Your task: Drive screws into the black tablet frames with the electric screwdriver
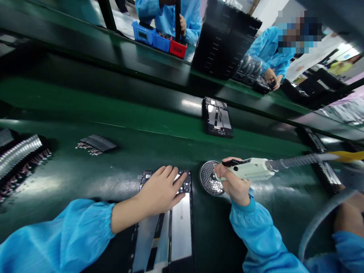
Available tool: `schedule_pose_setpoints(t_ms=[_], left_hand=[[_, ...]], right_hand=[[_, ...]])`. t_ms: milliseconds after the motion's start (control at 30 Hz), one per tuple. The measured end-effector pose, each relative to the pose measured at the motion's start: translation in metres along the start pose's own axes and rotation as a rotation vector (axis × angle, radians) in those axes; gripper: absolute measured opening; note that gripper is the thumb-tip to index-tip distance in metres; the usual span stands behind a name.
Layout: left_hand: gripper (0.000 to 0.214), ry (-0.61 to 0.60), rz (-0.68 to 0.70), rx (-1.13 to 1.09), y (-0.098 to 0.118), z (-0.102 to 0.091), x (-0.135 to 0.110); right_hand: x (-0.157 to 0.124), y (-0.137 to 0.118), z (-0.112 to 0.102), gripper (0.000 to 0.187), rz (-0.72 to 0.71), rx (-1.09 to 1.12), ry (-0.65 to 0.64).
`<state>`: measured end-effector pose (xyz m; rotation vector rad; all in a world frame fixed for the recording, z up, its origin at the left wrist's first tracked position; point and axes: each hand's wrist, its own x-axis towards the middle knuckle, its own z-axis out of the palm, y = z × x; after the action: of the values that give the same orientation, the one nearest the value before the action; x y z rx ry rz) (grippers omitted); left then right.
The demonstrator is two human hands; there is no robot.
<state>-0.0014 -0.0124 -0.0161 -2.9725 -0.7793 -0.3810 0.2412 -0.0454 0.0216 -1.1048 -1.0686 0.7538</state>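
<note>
We are spreading our left hand (pixel 165 187) palm-down, fingers loosely parted, over the far end of an opened flat device (pixel 182 223), touching it without closing round it. The device is lying by the near edge of the green bench (pixel 159 148). Our right hand (pixel 236 187) is closing round a pale handheld tool (pixel 253 169), its front end reaching over a round perforated dish (pixel 209 182) just beside the device.

Around these, a second device (pixel 218 117) is lying on a green strip beyond the bench's far edge. Toward the left edge we are seeing a small row of black parts (pixel 98 142) and, farther out, a longer row (pixel 21 163). Across the strip, black trays (pixel 224 38) are standing stacked, with a blue bin (pixel 162 41) and a red bin (pixel 178 48) to their left; people in blue sleeves are sitting beyond. By the bench's right edge, a grey hose (pixel 321 220) is curving before a co-worker's arm (pixel 348 220).

Our left hand and forearm are hiding part of the device, and its near end is running out of view. Our fingers are partly covering the tool's front, so we are not making out its tip.
</note>
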Motion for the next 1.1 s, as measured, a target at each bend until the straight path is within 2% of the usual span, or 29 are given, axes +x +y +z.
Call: schedule_pose_setpoints(t_ms=[433, 533, 633, 733, 833, 967, 1100], left_hand=[[0.055, -0.021, -0.006, -0.001, 0.001, -0.001, -0.001], [0.056, -0.028, -0.009, -0.002, 0.001, 0.0, 0.0], [0.056, -0.044, -0.03, -0.025, 0.002, 0.001, 0.001], [0.056, -0.058, -0.051, -0.079, 0.003, -0.001, 0.002], [0.055, -0.058, -0.058, -0.121, 0.004, -0.003, 0.003], [0.057, -0.055, -0.06, -0.146, 0.004, -0.003, 0.004], [0.059, -0.048, -0.055, -0.14, 0.005, -0.002, 0.006]], right_hand=[[-0.002, -0.001, 0.004, 0.017, 0.033, 0.008, 0.014], [-0.003, -0.002, 0.002, 0.022, -0.004, 0.017, -0.009], [-0.002, -0.013, 0.003, 0.026, -0.048, 0.022, -0.032], [0.0, -0.032, 0.014, 0.025, -0.12, 0.018, -0.022], [-0.004, -0.045, 0.034, 0.024, -0.162, 0.026, -0.052], [-0.017, -0.036, 0.057, 0.022, -0.074, 0.005, -0.164], [-0.026, -0.023, 0.066, 0.021, -0.015, -0.03, -0.21]])
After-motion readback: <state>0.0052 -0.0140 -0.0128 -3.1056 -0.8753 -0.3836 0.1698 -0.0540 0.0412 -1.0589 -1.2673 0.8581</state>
